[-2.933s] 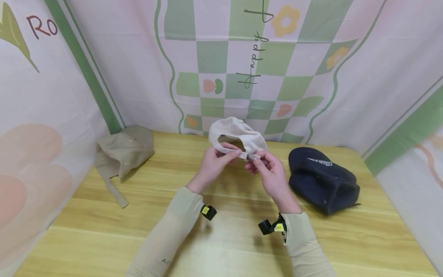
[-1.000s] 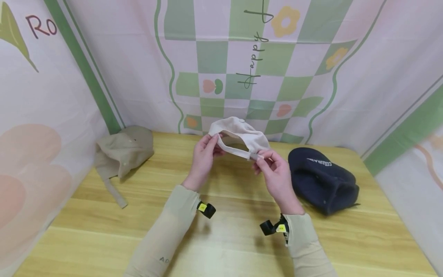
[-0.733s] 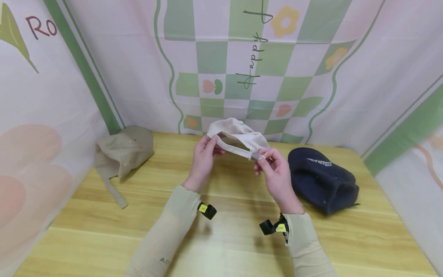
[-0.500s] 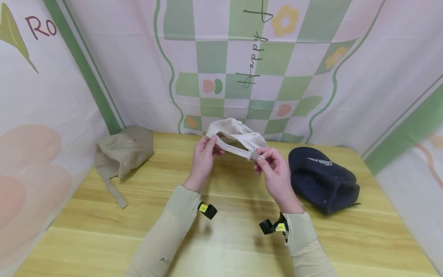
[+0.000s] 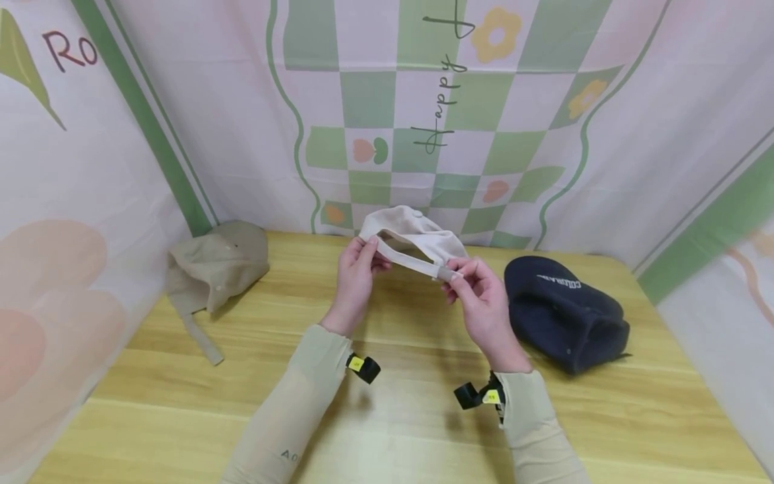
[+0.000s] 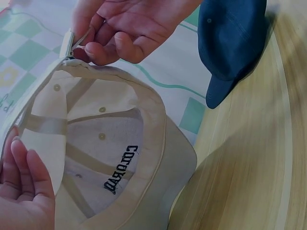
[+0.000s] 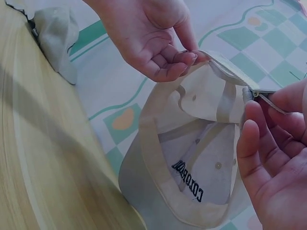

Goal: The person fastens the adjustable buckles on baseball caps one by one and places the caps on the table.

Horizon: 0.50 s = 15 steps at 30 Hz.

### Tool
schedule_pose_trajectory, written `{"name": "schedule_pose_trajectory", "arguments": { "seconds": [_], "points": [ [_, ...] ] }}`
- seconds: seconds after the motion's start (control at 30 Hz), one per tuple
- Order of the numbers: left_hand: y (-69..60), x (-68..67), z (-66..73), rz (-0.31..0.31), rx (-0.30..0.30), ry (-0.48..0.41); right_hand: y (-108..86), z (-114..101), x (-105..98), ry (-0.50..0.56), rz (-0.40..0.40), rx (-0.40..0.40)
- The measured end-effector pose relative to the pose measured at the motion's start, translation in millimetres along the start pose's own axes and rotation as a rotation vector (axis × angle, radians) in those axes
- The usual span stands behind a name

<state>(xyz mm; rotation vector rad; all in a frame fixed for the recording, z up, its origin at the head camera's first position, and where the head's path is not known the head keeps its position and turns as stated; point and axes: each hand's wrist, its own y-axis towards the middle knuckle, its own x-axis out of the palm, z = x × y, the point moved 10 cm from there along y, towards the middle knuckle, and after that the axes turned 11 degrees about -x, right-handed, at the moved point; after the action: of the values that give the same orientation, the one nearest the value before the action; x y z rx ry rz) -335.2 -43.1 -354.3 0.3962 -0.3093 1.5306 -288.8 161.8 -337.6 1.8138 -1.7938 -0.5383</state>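
Note:
A cream baseball cap (image 5: 396, 218) is held up at the back of the table, its rear opening facing me. My left hand (image 5: 353, 282) pinches the left end of the back strap (image 5: 406, 260) between thumb and fingers. At the strap's other end, my right hand (image 5: 486, 306) pinches beside the metal buckle (image 5: 446, 274). The strap runs taut between both hands. Both wrist views look into the cap's inside, where dark reversed stitching (image 6: 122, 167) shows on the front panel. In the right wrist view, the clasp (image 7: 259, 92) sits at the right fingertips.
On the left of the wooden table (image 5: 399, 430) lies a khaki cap (image 5: 224, 259), its loose strap (image 5: 202, 339) hanging toward me. A navy cap (image 5: 562, 316) with white lettering rests on the right, close to my right hand. A patterned cloth (image 5: 369, 101) hangs behind.
My left hand has moved from near the buckle out to the strap's left end. My right hand has shifted slightly right. Over the last half second both hands stay almost still.

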Motion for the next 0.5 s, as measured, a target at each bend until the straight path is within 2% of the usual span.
{"name": "schedule_pose_trajectory", "arguments": {
  "seconds": [0.33,0.5],
  "points": [
    [-0.7,0.7,-1.2,0.007,-0.004,-0.015,-0.9,2.1,-2.1,-0.036,0.004,0.009],
    [-0.1,2.1,-2.4,0.004,-0.012,-0.011,0.0,0.5,-0.6,-0.017,0.002,-0.004]
  ]
}}
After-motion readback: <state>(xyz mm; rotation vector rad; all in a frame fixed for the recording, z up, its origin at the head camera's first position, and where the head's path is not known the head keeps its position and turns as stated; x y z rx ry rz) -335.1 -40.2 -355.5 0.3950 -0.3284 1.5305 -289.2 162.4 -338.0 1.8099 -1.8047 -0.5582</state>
